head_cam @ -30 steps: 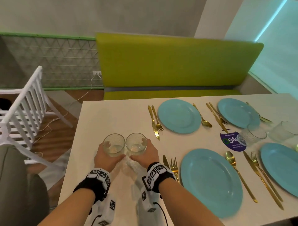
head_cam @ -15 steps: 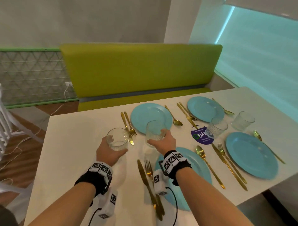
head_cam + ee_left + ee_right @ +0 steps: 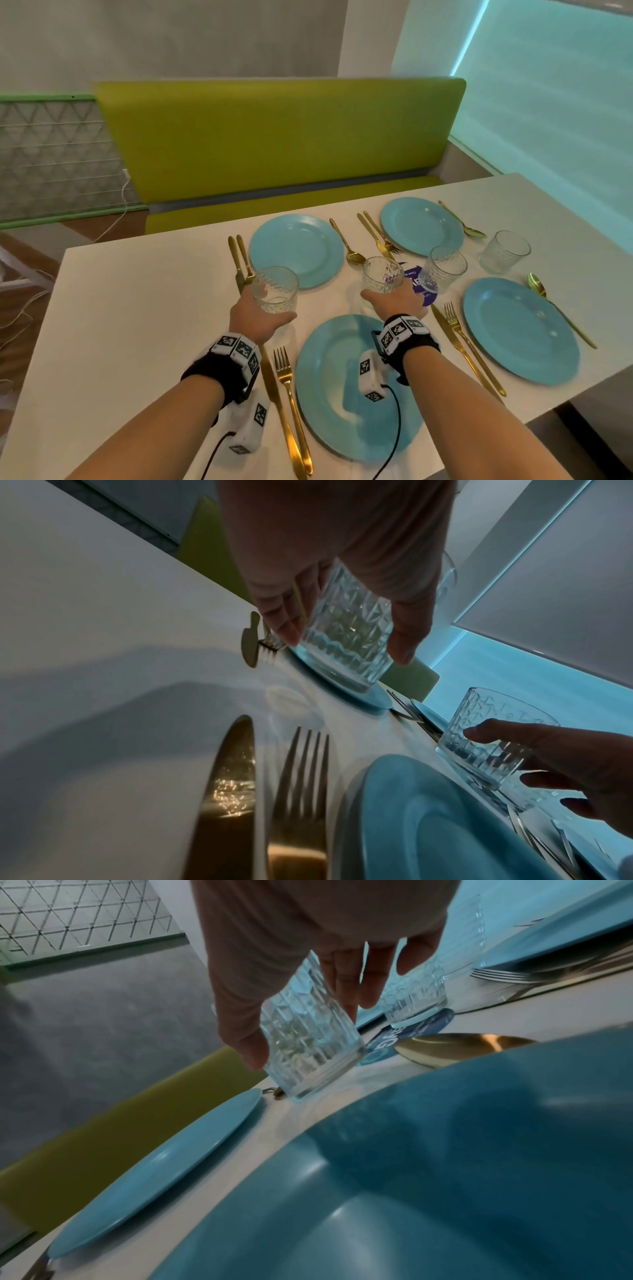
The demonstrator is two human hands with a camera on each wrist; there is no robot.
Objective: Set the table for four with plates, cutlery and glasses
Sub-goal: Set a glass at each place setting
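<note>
My left hand [image 3: 255, 317] grips a clear patterned glass [image 3: 275, 289] just above the white table [image 3: 137, 308], between the near gold knife and fork [image 3: 287, 387] and the far left blue plate [image 3: 296, 250]. In the left wrist view, thumb and fingers wrap this glass [image 3: 346, 631]. My right hand [image 3: 394, 301] grips a second glass [image 3: 383, 279] beyond the near blue plate [image 3: 322, 377], low over the table. The right wrist view shows that glass [image 3: 308, 1047] tilted. Two more glasses [image 3: 443, 274] [image 3: 505, 251] stand to the right.
Two other blue plates [image 3: 421, 226] [image 3: 520, 329] lie at the far right and right, each with gold cutlery beside it. A round purple sticker [image 3: 416, 277] sits mid-table by the right hand. A green bench [image 3: 274, 144] runs along the far table edge.
Both hands have carried their glasses to the right and apart. The right hand has crossed the near plate toward the purple sticker; the left has reached the far left setting's knife and fork.
</note>
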